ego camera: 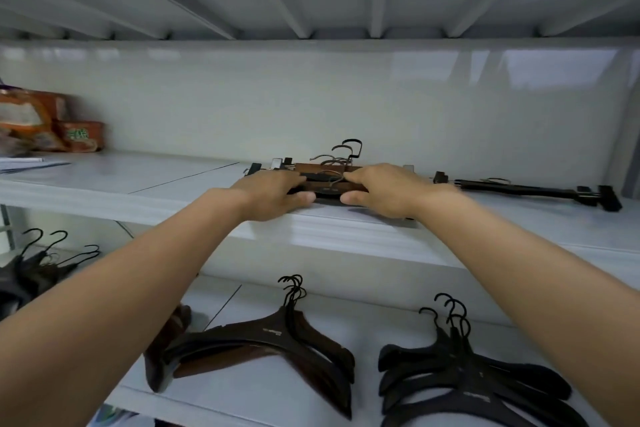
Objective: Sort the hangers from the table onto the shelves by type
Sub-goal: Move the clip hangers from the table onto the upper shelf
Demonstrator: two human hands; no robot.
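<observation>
Both forearms [138, 270] reach to the upper shelf [173, 180]. Left hand [273, 194] and right hand [388, 191] grip opposite ends of a clip-hanger stack [325, 184]. It lies left-to-right between the curled fingers [353, 177], hooks pointing away.

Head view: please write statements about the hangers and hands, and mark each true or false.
1. The left hand and the right hand both grip the brown clip hangers on the upper shelf. True.
2. A black clip hanger lies left of the hands. False: the black clip hanger lies to their right.
3. Orange packages sit on that same shelf. True.
4. The shelf below holds nothing. False: dark hangers lie piled on the lower shelf.
</observation>
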